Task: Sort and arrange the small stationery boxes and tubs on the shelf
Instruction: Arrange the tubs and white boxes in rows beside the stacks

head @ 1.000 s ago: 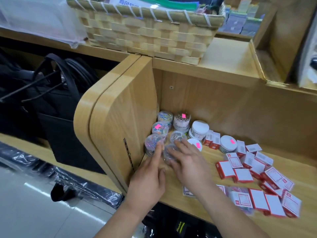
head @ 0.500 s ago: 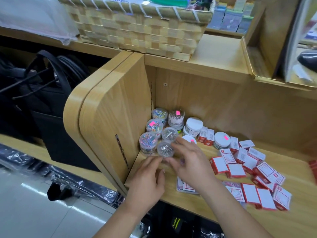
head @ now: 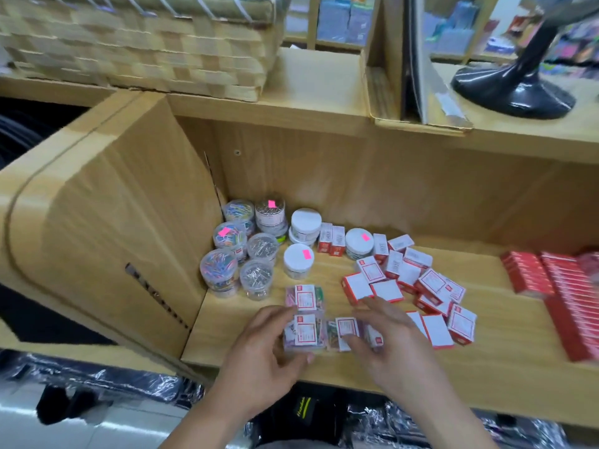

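While clear boxes (head: 304, 332) are pinched by left hand (head: 262, 354) and right hand (head: 389, 345), red boxes (head: 387, 290) may be scattered by the forearm.

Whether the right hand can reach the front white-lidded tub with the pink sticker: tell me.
Probably yes. Only bare shelf lies between the right hand and the white-lidded tub, whose lid is uncovered; the hand would first have to release the clear packet it pinches.
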Demonstrator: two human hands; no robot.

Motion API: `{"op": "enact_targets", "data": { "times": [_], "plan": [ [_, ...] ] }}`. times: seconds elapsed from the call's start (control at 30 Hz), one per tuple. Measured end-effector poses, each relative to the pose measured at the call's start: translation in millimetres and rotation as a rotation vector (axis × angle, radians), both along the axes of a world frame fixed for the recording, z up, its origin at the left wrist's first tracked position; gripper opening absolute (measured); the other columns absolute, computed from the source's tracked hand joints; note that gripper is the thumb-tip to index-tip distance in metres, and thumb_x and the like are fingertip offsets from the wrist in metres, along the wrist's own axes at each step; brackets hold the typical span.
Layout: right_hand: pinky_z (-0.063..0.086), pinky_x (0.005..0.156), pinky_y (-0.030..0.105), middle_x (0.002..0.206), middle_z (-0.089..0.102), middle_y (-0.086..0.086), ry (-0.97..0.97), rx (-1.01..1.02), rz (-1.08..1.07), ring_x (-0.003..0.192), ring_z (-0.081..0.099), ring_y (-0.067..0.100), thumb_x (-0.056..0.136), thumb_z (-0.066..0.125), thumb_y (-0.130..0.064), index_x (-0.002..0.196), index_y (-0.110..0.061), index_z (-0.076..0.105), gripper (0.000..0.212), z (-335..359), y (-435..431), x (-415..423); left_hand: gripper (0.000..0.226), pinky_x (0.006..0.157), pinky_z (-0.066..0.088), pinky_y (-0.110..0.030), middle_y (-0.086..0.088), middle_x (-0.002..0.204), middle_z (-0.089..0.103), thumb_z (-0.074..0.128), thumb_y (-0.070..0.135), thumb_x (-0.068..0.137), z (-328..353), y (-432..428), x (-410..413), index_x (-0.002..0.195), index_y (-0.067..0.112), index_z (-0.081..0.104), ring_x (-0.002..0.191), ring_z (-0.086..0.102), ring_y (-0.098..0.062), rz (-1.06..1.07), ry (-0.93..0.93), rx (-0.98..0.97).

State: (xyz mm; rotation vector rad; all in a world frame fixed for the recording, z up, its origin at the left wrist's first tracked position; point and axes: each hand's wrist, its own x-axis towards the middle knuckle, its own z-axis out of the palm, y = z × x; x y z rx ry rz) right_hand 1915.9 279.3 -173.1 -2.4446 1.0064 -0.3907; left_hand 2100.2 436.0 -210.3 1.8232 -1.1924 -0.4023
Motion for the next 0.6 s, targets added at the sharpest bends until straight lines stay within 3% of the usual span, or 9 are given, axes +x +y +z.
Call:
{"op": "enact_targets", "data": {
  "times": [0.13, 0.27, 0.37, 0.43, 0.53, 0.6],
  "plan": [
    [0.027, 0.114, 0.022, 0.147, 0.051, -0.012, 0.055, 0.052, 0.033, 0.143, 0.041, 0.012, 0.076, 0.082, -0.028, 0.126, -0.034, 0.068, 0.052, -25.2, 1.2, -20.0, 0.056, 0.084, 0.058, -0.032, 0.026, 0.126, 0.054, 0.078, 0.025, 0.077, -12.5, -4.9, -2.5, 0.129, 0.038, 0.063, 0.094, 0.06, 0.005, 0.023, -0.021, 0.02],
    [0.017, 0.112, 0.004, 0.141, 0.046, -0.024, -0.027, 0.033, -0.024, 0.136, 0.038, -0.001, 0.076, 0.085, -0.022, 0.122, -0.033, 0.072, 0.049, -35.4, -2.3, -28.1, 0.053, 0.086, 0.058, -0.03, 0.028, 0.129, 0.055, 0.084, 0.024, 0.079, -14.8, -11.0, -7.0, 0.128, 0.033, 0.065, 0.106, 0.063, -0.002, 0.047, -0.084, 0.003],
    [0.038, 0.113, 0.024, 0.141, 0.049, -0.023, -0.036, 0.039, -0.047, 0.139, 0.041, 0.004, 0.08, 0.081, -0.029, 0.122, -0.036, 0.071, 0.044, -33.4, -2.9, -29.5, 0.055, 0.09, 0.057, -0.03, 0.029, 0.132, 0.054, 0.078, 0.026, 0.08, -9.2, -16.0, -9.2, 0.13, 0.037, 0.06, 0.111, 0.062, -0.001, 0.023, -0.083, 0.021],
    [0.05, 0.104, 0.033, 0.139, 0.055, -0.021, -0.009, 0.098, -0.067, 0.137, 0.045, 0.004, 0.083, 0.077, -0.036, 0.12, -0.038, 0.071, 0.038, -24.1, -6.1, -28.7, 0.055, 0.092, 0.056, -0.03, 0.029, 0.133, 0.053, 0.071, 0.03, 0.08, -4.5, -19.8, -9.4, 0.132, 0.041, 0.056, 0.112, 0.062, 0.0, -0.021, -0.066, 0.062],
    [0.055, 0.083, 0.034, 0.109, 0.066, -0.025, -0.058, 0.037, -0.131, 0.11, 0.062, 0.006, 0.085, 0.074, -0.037, 0.099, -0.036, 0.073, 0.014, 3.1, -17.7, -15.1, 0.042, 0.092, 0.054, -0.028, 0.025, 0.127, 0.058, 0.067, 0.038, 0.082, 4.9, -26.4, -2.3, 0.123, 0.034, 0.064, 0.111, 0.062, -0.001, -0.002, -0.11, 0.07],
    [0.054, 0.078, 0.035, 0.106, 0.067, -0.02, -0.09, -0.067, -0.186, 0.106, 0.062, 0.011, 0.088, 0.071, -0.036, 0.099, -0.032, 0.073, 0.012, 18.5, -35.5, 5.1, 0.038, 0.094, 0.052, -0.03, 0.016, 0.127, 0.06, 0.064, 0.039, 0.086, 17.1, -36.4, 4.5, 0.122, 0.027, 0.067, 0.115, 0.061, -0.009, 0.034, -0.243, 0.058]
  ]
}}
